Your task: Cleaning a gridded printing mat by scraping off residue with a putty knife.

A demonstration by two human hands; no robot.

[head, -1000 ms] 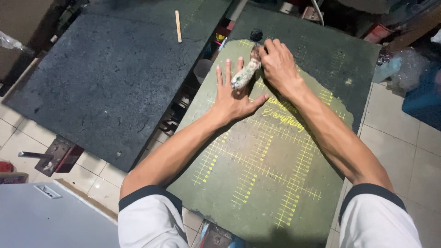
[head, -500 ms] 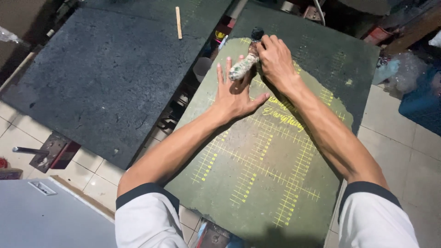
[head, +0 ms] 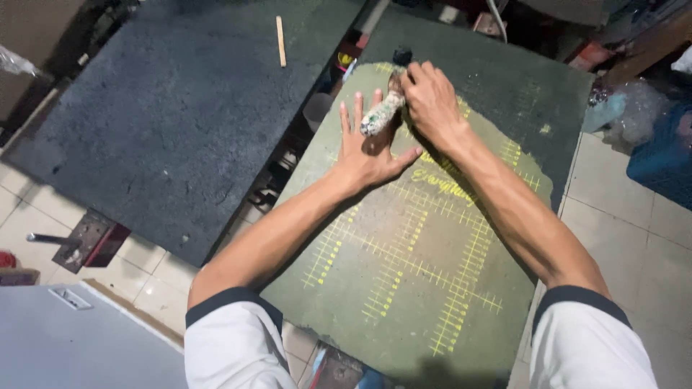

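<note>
Head-camera view: a person's left hand (head: 367,148) lies flat, fingers spread, on a worn green sheet (head: 425,245) printed with yellow grid lines, while the right hand (head: 431,101) grips a paint-crusted brush (head: 380,114) near the sheet's far edge. The brush's speckled end rests just above the left hand's fingers. Left of the sheet sits a dark grey slab (head: 166,122), a thin wooden stick (head: 280,41) lying on its far end.

I see a green tabletop (head: 504,86) carrying a gridded cutting mat (head: 411,288); the neighbouring dark tabletop (head: 166,122) bears a wooden stick (head: 280,41).
</note>
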